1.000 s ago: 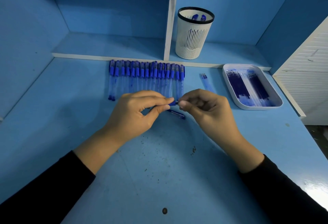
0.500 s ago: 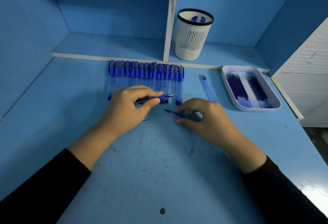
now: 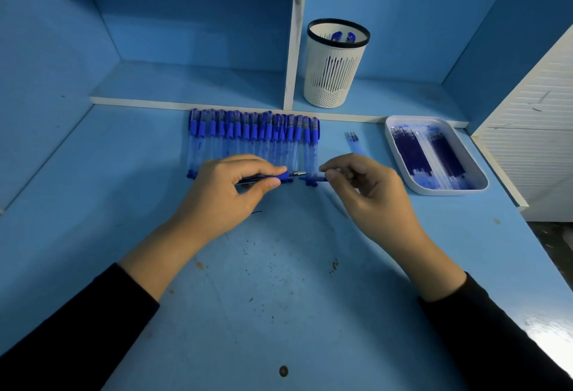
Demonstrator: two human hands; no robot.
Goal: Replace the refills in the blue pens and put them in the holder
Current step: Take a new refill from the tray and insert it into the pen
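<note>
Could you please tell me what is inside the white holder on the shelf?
Inside the white holder, two blue pen tops show just below the rim. Its wall hides their lower parts and anything lying deeper.

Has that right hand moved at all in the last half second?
Yes. The right hand, pinching a blue cap, moved forward, from short of the row of pens up to its near ends.

text: none legible | labels: none | numbers: none | signs: none
</note>
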